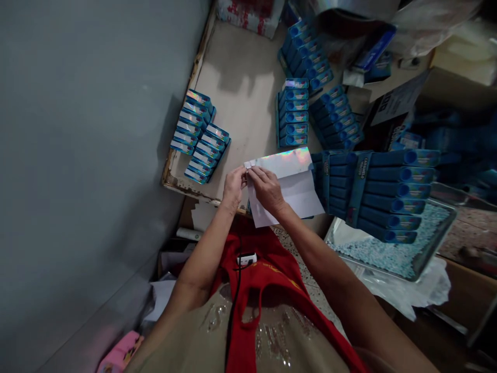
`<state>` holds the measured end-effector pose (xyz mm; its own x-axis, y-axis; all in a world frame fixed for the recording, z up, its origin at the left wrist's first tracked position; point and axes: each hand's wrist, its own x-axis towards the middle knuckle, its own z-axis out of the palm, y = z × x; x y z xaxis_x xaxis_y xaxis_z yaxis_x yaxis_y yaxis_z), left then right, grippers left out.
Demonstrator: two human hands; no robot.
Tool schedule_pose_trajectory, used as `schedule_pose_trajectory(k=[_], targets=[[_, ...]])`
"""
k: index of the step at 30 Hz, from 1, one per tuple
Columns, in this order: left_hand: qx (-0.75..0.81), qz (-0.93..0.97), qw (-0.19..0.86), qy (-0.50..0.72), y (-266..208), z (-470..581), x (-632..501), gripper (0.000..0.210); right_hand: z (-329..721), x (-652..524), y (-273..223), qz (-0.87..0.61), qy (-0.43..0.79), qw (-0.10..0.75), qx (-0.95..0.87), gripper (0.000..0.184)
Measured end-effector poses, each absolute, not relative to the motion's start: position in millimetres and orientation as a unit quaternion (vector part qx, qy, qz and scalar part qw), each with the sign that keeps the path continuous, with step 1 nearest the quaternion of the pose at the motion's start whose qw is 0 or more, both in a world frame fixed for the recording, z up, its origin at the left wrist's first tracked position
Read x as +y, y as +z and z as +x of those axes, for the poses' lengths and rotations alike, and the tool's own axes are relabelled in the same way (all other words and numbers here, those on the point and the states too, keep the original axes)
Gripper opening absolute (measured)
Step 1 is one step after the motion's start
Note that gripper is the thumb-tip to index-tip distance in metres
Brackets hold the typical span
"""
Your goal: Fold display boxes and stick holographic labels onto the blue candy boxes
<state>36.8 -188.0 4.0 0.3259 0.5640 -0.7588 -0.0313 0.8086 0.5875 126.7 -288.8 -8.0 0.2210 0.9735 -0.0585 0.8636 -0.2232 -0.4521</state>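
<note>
A white sheet (289,191) with a shiny, rainbow-tinted strip along its far side hangs over the front of the table. My left hand (234,185) is closed at the sheet's left corner, fingers pinched together. Beside it, almost touching, my right hand (267,189) bends its fingers over the same corner, lying partly on the sheet. A small pale piece shows at the fingertips; its exact form is hard to make out. To the left stand two rows of small blue boxes (202,161) with pale strips on their ends.
More blue boxes (294,118) stand in rows beyond my hands. A large stack of blue boxes (392,194) rises at the right above a metal tray (446,228) of pale blue bits. A grey wall (85,155) borders the table's left edge (166,176).
</note>
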Motion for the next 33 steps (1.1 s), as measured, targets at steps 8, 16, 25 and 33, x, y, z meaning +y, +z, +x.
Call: schedule_pose_trajectory(k=[8, 16, 25, 33], targets=[[0.559, 0.319, 0.743, 0.184, 11, 39, -184, 0.034, 130, -283, 9, -0.789, 0.147, 0.147, -0.577, 0.035], [0.658, 0.434, 0.565, 0.246, 15, 1, -36, 0.02, 118, -315, 82, -0.728, 0.359, 0.509, -0.289, 0.024], [0.566, 0.723, 0.22, 0.329, 39, -24, -27, 0.061, 119, -312, 46, -0.642, 0.505, 0.573, 0.069, 0.049], [0.429, 0.286, 0.854, 0.07, 14, -5, -230, 0.084, 120, -321, 25, -0.761, 0.365, 0.537, 0.009, 0.041]])
